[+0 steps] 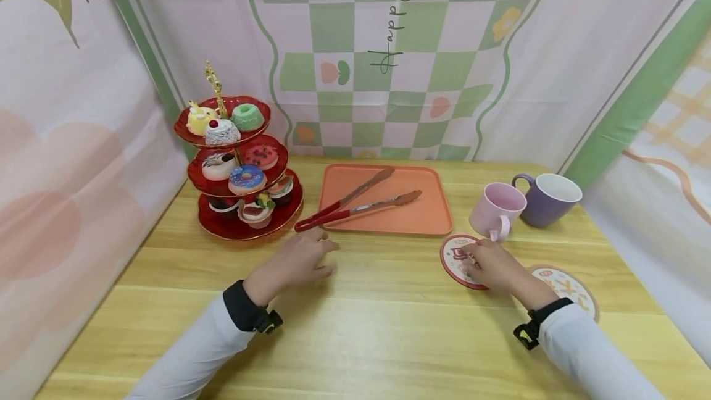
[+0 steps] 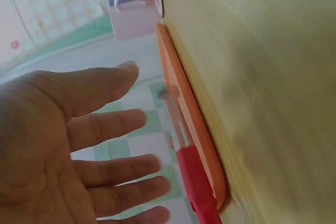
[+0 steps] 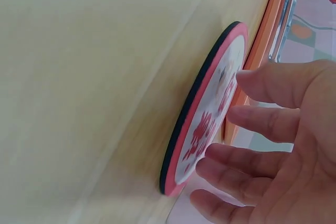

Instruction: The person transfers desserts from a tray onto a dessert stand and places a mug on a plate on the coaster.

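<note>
My right hand (image 1: 491, 264) is over the round red-rimmed coaster (image 1: 451, 259), fingertips right at its white printed face. In the right wrist view those fingers (image 3: 262, 121) are spread and slightly bent, and the coaster (image 3: 210, 109) lies flat on the table. A pink mug (image 1: 496, 205) stands just beyond this hand. My left hand (image 1: 297, 258) hovers over the table with loose, spread fingers and holds nothing. Just past it are the red handles of the metal tongs (image 1: 328, 216), which lie with their arms apart across an orange tray (image 1: 439, 202).
A three-tier red stand (image 1: 208, 227) with several cakes and donuts is at the back left. Behind the pink mug stands a purple mug (image 1: 541, 202). A second coaster (image 1: 589, 298) lies partly under the right forearm. A patterned cloth (image 1: 383, 128) hangs behind the table.
</note>
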A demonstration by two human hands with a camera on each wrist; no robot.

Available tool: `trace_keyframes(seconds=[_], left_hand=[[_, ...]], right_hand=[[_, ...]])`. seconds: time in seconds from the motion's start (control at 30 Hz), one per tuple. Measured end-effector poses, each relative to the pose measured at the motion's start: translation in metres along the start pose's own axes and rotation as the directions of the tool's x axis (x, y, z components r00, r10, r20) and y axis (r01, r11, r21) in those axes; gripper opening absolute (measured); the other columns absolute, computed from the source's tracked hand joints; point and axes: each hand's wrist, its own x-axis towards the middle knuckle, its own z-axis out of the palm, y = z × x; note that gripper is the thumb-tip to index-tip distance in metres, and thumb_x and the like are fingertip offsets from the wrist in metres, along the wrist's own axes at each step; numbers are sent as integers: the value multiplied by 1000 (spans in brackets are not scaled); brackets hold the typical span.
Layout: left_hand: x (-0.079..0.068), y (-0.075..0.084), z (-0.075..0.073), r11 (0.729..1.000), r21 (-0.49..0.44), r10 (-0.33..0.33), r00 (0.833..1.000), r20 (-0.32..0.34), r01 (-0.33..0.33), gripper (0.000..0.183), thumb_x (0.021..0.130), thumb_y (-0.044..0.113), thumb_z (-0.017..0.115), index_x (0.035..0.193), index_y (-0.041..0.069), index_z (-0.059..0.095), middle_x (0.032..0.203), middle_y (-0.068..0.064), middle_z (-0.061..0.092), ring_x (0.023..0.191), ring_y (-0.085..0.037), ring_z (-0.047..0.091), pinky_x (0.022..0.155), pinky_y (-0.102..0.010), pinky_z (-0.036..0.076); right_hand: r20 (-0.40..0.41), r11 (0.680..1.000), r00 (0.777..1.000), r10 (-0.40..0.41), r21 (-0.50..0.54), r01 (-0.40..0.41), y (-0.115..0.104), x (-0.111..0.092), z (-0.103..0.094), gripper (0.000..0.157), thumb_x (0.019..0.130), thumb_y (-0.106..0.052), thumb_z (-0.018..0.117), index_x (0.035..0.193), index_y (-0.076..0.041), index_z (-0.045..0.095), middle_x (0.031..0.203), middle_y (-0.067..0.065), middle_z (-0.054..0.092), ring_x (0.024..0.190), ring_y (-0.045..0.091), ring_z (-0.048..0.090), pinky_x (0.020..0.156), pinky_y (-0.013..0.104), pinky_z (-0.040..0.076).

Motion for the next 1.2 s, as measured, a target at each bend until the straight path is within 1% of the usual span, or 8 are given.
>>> trace_keyframes(seconds=[0.17, 0.33, 0.5, 0.63, 0.7, 0.97, 1.1, 1.2], left_hand=[[-8, 10, 1, 997, 40, 67, 998, 4, -67, 37, 84, 27, 70, 114, 7, 65, 110, -14, 56, 99, -27, 53, 83, -45, 43], [-14, 18, 1, 994, 32, 102, 995, 2, -102, 37, 84, 28, 70, 114, 7, 66, 112, -16, 56, 99, -28, 55, 81, -44, 45], [-19, 23, 3, 993, 40, 114, 993, 13, -114, 36, 85, 29, 69, 113, 7, 66, 108, -13, 56, 94, -24, 55, 77, -40, 46], [-18, 24, 6, 990, 53, 127, 992, 18, -128, 35, 85, 28, 69, 112, 8, 67, 104, -10, 57, 92, -23, 55, 73, -39, 46], [-17, 25, 8, 989, 56, 135, 991, 24, -136, 34, 85, 28, 69, 112, 8, 67, 104, -10, 57, 92, -23, 54, 72, -38, 46], [-18, 25, 15, 990, 60, 127, 991, 50, -129, 34, 84, 27, 70, 113, 9, 67, 104, -9, 58, 93, -23, 55, 73, -37, 46], [-20, 24, 17, 990, 59, 124, 991, 53, -127, 35, 84, 28, 70, 113, 9, 67, 104, -8, 58, 93, -22, 54, 72, -36, 46], [-20, 23, 18, 991, 59, 121, 992, 45, -124, 35, 84, 29, 70, 113, 9, 67, 104, -8, 58, 93, -22, 54, 73, -36, 46]], right_hand=[[12, 999, 999, 38, -27, -38, 2, -12, -1, 28, 78, -7, 69, 102, 5, 63, 91, 18, 55, 82, 33, 55, 68, 48, 45], [61, 986, 984, 165, -33, -163, 6, -20, -4, 36, 78, -9, 68, 109, 8, 61, 104, 31, 54, 92, 47, 54, 68, 56, 45], [99, 952, 947, 305, -54, -301, 9, -22, -7, 28, 82, -18, 64, 98, 5, 61, 87, 21, 54, 82, 42, 54, 59, 54, 43], [164, 910, 895, 414, -64, -409, 11, -22, -8, 30, 86, -25, 60, 92, 4, 62, 87, 22, 52, 81, 41, 50, 64, 59, 40], [185, 898, 879, 439, -64, -435, 12, -22, -8, 31, 87, -26, 59, 91, 4, 62, 87, 23, 51, 80, 42, 48, 65, 60, 39], [122, 909, 902, 415, -18, -416, 16, -23, -4, 31, 85, -24, 62, 91, 6, 61, 84, 22, 50, 80, 41, 47, 63, 53, 40], [81, 887, 886, 457, 26, -460, 19, -24, -5, 37, 82, -26, 68, 89, 9, 56, 84, 23, 46, 80, 41, 43, 61, 48, 37], [48, 861, 863, 502, 69, -504, 18, -25, -7, 42, 80, -25, 70, 88, 10, 48, 85, 25, 40, 79, 41, 41, 59, 46, 36]])
